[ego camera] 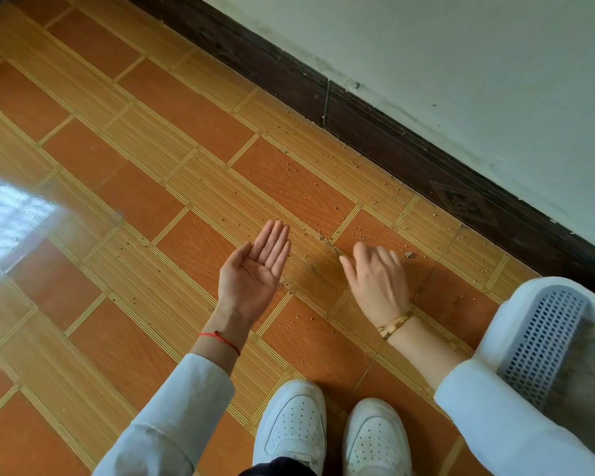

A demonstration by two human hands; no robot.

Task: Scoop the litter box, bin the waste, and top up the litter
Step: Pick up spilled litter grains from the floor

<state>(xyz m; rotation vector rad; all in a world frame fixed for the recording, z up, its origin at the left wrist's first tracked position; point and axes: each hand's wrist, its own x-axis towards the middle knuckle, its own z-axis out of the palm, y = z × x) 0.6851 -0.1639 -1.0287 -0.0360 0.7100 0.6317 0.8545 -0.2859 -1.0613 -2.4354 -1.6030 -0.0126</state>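
Loose litter grains [323,201] lie scattered over the orange tiled floor near the wall. My left hand [255,266] is held flat, palm up and open, just above the floor with nothing visible in it. My right hand [378,276] is palm down, fingers spread and curled, fingertips on the floor among the grains; a small grey clump [408,254] lies just beyond them. At the right edge stands the white litter box [505,324] with a grey perforated grid [543,341] and grey litter inside; only its corner shows.
A dark skirting board [409,146] and pale wall [461,63] run diagonally across the top right. My two white shoes [330,431] stand at the bottom centre. A bright window reflection [7,214] glares on the floor at left.
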